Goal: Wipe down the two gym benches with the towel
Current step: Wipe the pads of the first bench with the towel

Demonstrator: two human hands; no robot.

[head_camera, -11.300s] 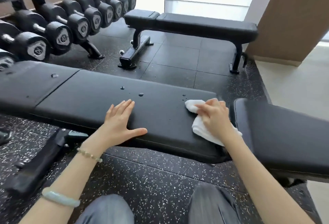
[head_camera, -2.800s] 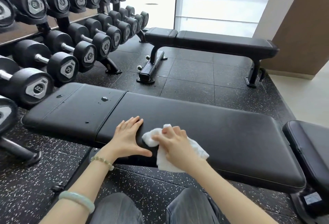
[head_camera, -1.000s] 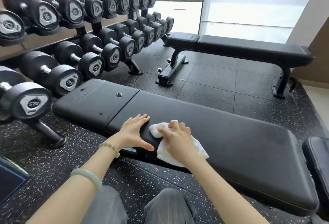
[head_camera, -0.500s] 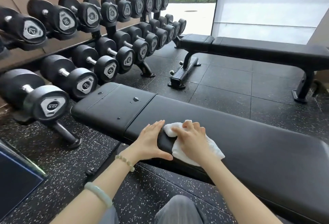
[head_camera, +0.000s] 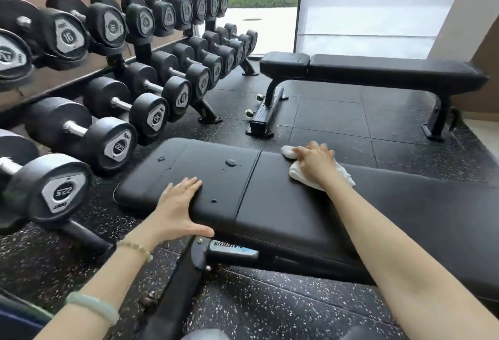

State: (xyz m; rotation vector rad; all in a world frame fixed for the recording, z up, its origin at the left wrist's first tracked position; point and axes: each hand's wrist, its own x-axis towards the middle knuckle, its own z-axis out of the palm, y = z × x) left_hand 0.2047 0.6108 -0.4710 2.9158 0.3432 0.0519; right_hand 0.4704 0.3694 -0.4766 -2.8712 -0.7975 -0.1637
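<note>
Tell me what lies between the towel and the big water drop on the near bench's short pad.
Nothing visible: only bare pad and the seam separate the towel from the drop. The left hand rests nearer the front edge.

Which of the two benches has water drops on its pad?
The near bench, with the towel on it: water drops lie on its short pad. The far bench by the window shows none.
</note>
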